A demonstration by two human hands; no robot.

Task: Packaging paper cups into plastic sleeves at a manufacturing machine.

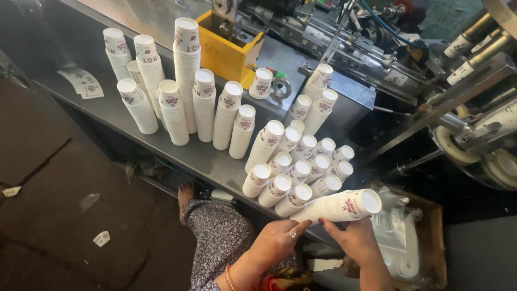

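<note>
A tapered stack of white paper cups [340, 207] is held nearly level over the front edge of the steel table [177, 153], pinched at its narrow end by the left hand [277, 241] and cradled underneath by the right hand [353, 237]. Further nested stacks [293, 164] are leaned together just behind; a yellow metal housing [229, 54] is seen beyond.

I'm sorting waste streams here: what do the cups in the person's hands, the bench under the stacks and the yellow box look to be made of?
Stack of cups, held by left hand and right hand: likely printed paper, matte white, thin rolled rims. Bench: seemingly sheet metal, dull grey with soft reflections. Yellow box: probably painted metal, with a scuffed glossy coat.
</note>
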